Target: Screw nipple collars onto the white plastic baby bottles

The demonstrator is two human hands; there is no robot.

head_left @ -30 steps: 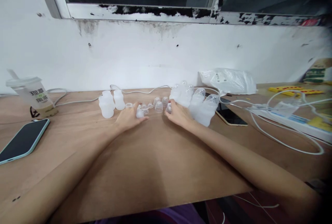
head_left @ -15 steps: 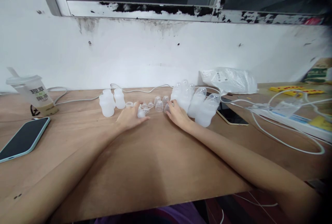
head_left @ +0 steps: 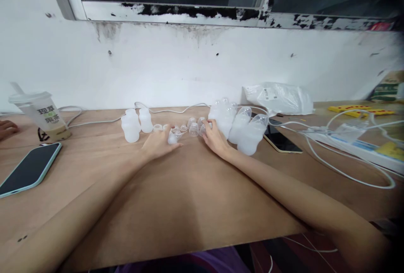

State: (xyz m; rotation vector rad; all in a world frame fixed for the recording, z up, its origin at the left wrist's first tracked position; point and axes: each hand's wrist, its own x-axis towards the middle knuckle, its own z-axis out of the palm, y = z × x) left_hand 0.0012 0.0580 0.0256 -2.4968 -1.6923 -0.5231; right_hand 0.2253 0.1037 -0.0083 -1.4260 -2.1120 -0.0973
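In the head view, another person's hand (head_left: pixel 8 129) had come in at the left edge since the earlier frame, beyond the drink cup (head_left: pixel 47 113). The wearer's left hand (head_left: pixel 155 143) stayed in nearly the same place, half curled with the thumb stretched out; a small white piece (head_left: pixel 172 139) sat between thumb and fingers, though I could not tell whether it was gripped. The right hand (head_left: pixel 217 139) was slightly bent, its fingertips at a clear cap (head_left: pixel 201 131); how firm that contact was could not be told. More clear domes (head_left: pixel 193 129) stood on the table (head_left: pixel 195 193) between the hands. Open white bottles (head_left: pixel 131 127) stood beyond the left hand, and dome-topped bottles (head_left: pixel 249 138) stood just beside the right one, with a dark phone (head_left: pixel 282 140) farther right.
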